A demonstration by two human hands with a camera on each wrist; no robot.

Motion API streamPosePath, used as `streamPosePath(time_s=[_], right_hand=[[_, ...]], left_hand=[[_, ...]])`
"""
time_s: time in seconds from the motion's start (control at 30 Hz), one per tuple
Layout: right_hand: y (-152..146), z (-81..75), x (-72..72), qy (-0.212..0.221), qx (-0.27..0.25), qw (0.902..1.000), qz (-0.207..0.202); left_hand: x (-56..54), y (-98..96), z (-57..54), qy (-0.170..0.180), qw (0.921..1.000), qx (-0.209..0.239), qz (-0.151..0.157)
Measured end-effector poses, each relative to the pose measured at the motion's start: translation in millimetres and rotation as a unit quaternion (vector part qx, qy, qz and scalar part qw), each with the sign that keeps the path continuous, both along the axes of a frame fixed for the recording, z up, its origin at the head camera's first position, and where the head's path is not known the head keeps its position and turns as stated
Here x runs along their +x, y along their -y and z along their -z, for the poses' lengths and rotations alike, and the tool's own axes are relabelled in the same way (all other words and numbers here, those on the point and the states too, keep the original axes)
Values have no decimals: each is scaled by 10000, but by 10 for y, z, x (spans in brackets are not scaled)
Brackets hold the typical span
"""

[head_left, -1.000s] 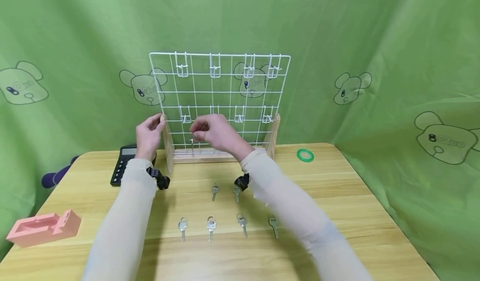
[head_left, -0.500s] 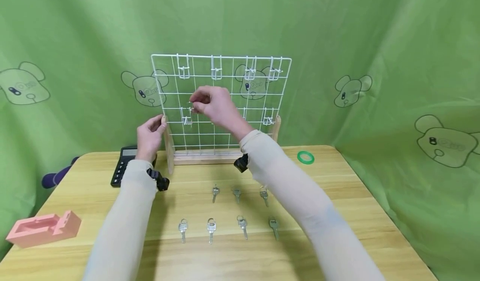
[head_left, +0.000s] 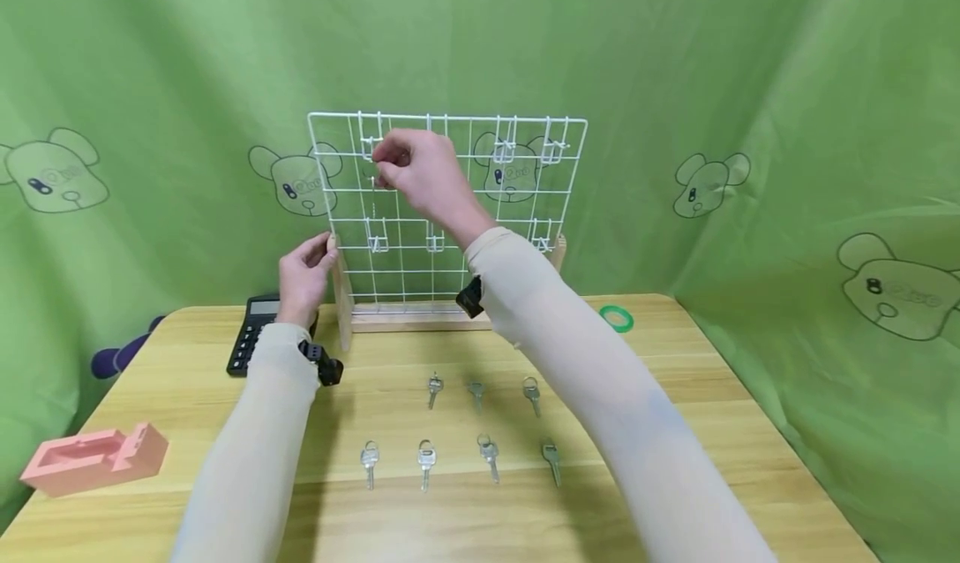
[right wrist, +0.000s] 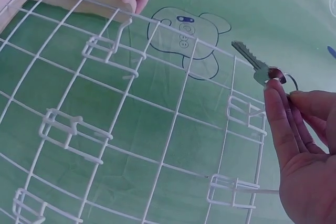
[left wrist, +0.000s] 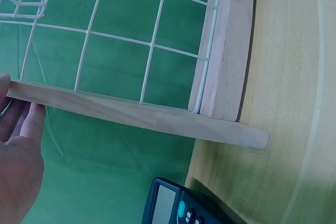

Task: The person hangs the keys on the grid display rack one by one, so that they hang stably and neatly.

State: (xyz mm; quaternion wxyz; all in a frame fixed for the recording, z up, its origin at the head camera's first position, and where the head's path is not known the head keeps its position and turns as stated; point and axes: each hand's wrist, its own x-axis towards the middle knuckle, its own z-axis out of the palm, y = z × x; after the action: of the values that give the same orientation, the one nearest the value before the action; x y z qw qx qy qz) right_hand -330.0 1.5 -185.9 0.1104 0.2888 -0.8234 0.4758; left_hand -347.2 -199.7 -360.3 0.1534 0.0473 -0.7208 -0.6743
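Observation:
My right hand (head_left: pixel 427 171) pinches a metal ring (right wrist: pixel 295 78) between thumb and fingertips. A silver key (right wrist: pixel 257 65) is on that ring, beside the rack's upper edge in the right wrist view. Close by is the upper left wire hook (right wrist: pixel 245 115) of the white grid rack (head_left: pixel 480 118). With thumb and fingers, my left hand (head_left: pixel 303 279) grips the top of the rack's left wooden upright (left wrist: pixel 126 109). Several keys (head_left: pixel 427 456) with rings lie in two rows on the table in front of the rack.
A black calculator (head_left: pixel 246 342) lies behind my left forearm. The pink tape dispenser (head_left: pixel 97 460) sits at the table's left edge, and a green ring (head_left: pixel 617 329) lies at the back right. Green cloth (head_left: pixel 637 46) hangs behind the rack.
My right hand has risen with the key from the grid's lower part to its top left hook. The left hand stays on the upright. The head view has shifted slightly.

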Motion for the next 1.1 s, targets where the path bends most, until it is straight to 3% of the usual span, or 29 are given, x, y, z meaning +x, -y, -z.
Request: streamPosePath(time_s=[0.37, 0.53, 0.73, 1.1], right_hand=[[91, -139, -93, -197, -103, 9992, 321], [118, -173, -108, -61, -155, 9988, 455], [149, -135, -163, 149, -48, 9976, 672], [146, -16, -264, -264, 304, 9950, 917]], left_hand=[[-9, -15, 8, -104, 9999, 40, -29], [-14, -22, 15, -31, 10000, 9, -43], [-7, -27, 28, -36, 10000, -23, -32], [-11, -27, 38, -176, 9998, 3, -45]])
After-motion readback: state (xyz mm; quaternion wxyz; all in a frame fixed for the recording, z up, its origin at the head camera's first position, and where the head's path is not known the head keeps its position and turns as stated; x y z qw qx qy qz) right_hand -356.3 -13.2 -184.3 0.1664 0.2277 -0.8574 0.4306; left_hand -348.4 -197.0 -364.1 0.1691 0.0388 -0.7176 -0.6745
